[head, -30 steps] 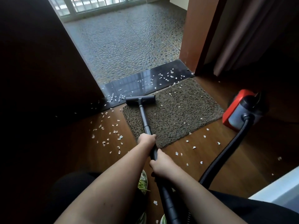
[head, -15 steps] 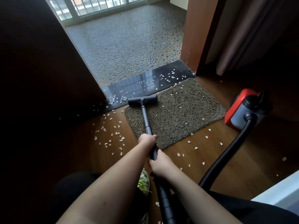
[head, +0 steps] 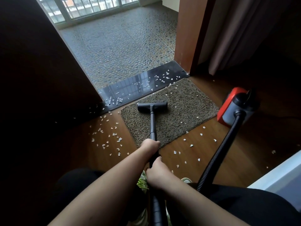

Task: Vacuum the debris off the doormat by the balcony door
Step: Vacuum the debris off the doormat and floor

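A brown doormat [head: 184, 110] lies on the wooden floor before the balcony threshold, with a few white debris flakes [head: 175, 107] on its right half. The black vacuum floor head [head: 152, 106] rests on the mat's left-centre part. Its black wand [head: 152, 126] runs back toward me. My left hand [head: 150, 145] grips the wand further forward, and my right hand [head: 155, 172] grips it just behind. A ribbed black hose [head: 219, 149] leads to the red and grey vacuum body [head: 234, 106] at the mat's right.
White flakes are scattered on the wood left of the mat [head: 107, 137], in front of it [head: 190, 145], and on the glossy black threshold [head: 140, 86]. A dark door panel [head: 40, 70] stands at left, a curtain [head: 231, 35] at right, a white edge [head: 280, 175] at lower right.
The floor head has moved from the mat's far left corner back and rightward onto the mat. Both hands drew back with the wand. The view tilted slightly.
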Motion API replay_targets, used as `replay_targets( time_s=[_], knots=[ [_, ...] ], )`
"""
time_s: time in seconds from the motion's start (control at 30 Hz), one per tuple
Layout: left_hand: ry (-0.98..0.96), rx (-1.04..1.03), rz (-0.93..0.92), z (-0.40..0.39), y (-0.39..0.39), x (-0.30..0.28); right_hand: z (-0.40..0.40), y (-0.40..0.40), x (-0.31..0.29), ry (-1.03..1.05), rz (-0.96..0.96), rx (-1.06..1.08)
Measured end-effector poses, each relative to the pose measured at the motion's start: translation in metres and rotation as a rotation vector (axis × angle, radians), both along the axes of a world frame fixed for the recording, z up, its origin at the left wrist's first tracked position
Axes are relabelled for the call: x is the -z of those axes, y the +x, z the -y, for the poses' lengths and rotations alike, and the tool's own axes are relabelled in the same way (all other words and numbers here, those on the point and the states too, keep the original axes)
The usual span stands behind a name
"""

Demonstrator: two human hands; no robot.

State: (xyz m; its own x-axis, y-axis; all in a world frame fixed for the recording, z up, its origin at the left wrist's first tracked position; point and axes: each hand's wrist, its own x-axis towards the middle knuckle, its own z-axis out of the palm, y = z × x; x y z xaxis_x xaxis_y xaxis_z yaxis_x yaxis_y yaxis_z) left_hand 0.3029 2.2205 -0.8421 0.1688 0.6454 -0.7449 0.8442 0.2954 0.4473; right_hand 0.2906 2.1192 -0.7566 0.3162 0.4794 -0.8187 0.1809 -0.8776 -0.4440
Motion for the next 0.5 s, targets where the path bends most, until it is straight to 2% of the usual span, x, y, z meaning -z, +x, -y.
replay_targets(
  time_s=[0.5],
  knots=[
    [0.026,0.088,-0.026,-0.016,0.023,0.008,-0.010,0.018,0.000,0.025,-0.061,0.177]
  ],
)
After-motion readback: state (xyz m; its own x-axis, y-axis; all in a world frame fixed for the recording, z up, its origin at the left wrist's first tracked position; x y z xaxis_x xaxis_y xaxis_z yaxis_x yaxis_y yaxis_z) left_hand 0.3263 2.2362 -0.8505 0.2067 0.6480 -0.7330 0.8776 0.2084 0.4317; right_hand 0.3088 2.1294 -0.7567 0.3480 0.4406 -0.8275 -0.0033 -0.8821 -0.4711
